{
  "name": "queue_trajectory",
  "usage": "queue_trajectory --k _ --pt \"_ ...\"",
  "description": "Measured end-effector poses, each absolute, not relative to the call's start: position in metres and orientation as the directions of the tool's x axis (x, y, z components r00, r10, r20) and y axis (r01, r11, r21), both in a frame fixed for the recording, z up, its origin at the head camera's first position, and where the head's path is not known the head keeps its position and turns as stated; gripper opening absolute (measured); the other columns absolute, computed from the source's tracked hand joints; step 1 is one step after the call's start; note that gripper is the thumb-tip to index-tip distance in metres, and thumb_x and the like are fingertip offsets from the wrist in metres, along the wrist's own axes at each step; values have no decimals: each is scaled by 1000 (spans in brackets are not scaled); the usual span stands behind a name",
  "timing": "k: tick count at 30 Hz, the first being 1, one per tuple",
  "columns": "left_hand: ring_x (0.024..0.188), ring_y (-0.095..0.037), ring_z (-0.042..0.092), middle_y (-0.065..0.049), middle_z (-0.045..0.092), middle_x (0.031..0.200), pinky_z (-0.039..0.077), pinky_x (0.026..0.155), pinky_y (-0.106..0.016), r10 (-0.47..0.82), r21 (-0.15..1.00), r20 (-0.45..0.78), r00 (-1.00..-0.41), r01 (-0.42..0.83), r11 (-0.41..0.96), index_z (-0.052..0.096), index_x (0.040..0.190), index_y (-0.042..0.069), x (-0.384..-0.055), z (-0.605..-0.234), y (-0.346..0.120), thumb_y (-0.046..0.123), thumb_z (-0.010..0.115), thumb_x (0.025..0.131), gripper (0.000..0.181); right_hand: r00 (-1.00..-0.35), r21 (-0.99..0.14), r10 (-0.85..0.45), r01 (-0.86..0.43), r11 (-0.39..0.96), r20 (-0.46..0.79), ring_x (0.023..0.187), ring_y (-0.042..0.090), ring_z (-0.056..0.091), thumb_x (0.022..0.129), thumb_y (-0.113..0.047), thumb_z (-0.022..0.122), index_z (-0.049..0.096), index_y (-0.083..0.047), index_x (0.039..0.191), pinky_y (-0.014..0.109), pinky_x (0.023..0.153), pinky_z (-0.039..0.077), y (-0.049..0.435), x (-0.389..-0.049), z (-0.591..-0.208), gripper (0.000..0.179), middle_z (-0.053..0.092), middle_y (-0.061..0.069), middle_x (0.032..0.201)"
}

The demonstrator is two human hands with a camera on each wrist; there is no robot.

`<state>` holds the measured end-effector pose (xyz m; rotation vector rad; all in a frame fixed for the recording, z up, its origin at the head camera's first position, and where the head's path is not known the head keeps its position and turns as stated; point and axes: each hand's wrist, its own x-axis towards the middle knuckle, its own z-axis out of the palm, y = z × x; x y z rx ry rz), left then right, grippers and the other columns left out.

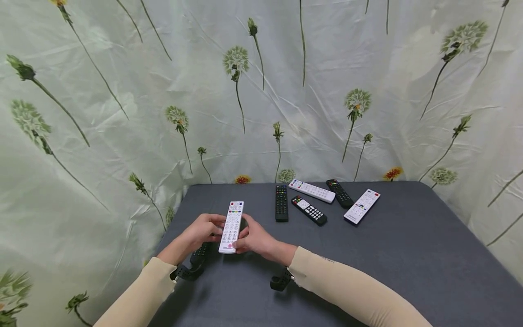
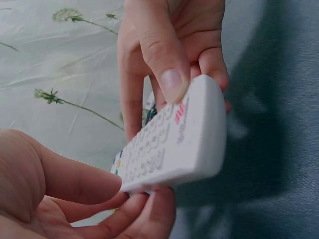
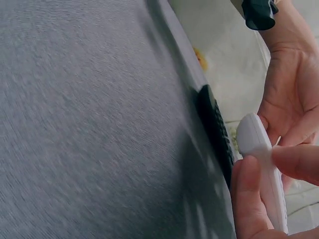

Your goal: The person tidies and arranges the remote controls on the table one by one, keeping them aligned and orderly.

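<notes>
White, its keys facing up, a remote (image 1: 231, 227) is held above the grey table (image 1: 367, 263) by both hands. The left hand (image 1: 203, 231) pinches its left edge between thumb and fingers; the right hand (image 1: 258, 238) grips the opposite edge, thumb by the pink logo (image 1: 230, 245) (the end nearest the person). One black remote (image 1: 199, 253) lies near the left hand; five others (image 1: 309, 210), three black and two white, lie farther back to the right.

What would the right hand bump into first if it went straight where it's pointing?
Probably the left hand, just across the white remote that the right hand holds. Depth is hard to judge, so it might pass slightly above or below.
</notes>
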<state>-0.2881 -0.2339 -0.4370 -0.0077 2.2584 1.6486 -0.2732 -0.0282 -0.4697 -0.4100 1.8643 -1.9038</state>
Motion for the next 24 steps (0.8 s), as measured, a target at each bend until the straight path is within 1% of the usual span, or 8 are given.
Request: queue_trajectory --k 3,6,9,13,15,20,24 --pt "89 -24 62 -21 59 115 56 81 -45 190 912 -281 -941 -200 357 53 138 -10 -280 -437 -235 -14 51 87 51 -856 -995 -509 95 11 -87 80 28 70 83 11 75 16 -10 160 40 71 60 -31 -268 -474 99 62 23 99" --pt "88 -25 62 -21 60 114 57 80 -45 173 906 -280 -944 -200 374 53 137 -10 -274 -437 -235 -17 47 82 56 -858 -997 -508 81 18 -79 79 27 70 81 11 76 17 -9 160 39 71 60 -34 -265 -478 101 63 23 99" --pt "86 -26 61 -21 60 112 58 78 -43 136 894 -292 -947 -220 391 55 136 -11 -269 -436 -236 -18 43 78 59 -855 -997 -513 74 25 -76 80 26 69 80 12 77 19 -8 160 37 71 60 -37 -263 -481 101 62 23 102" --pt "85 -27 61 -21 61 110 58 74 -41 119 883 -298 -947 -226 411 56 133 -12 -265 -436 -236 -18 40 76 59 -853 -996 -514 81 32 -86 80 25 69 78 12 78 21 -6 159 36 71 60 -39 -260 -480 101 60 23 104" --pt "86 -28 60 -22 60 111 58 75 -42 121 881 -295 -948 -221 418 56 132 -13 -264 -436 -236 -18 39 76 59 -853 -995 -514 93 27 -94 80 25 70 78 12 78 22 -6 159 36 71 60 -40 -259 -479 100 60 23 104" --pt "86 -29 59 -25 56 122 58 76 -45 107 881 -287 -952 -218 421 57 130 -15 -264 -438 -238 -17 41 76 56 -856 -993 -507 115 2 -100 77 26 70 77 14 78 21 -5 159 37 70 60 -45 -258 -481 101 59 25 103" --pt "89 -29 60 -26 59 124 58 80 -47 98 874 -303 -948 -236 424 55 132 -15 -259 -441 -240 -15 43 78 55 -863 -992 -493 125 5 -111 77 26 70 76 16 77 22 -5 159 38 69 60 -49 -255 -486 102 59 25 102"
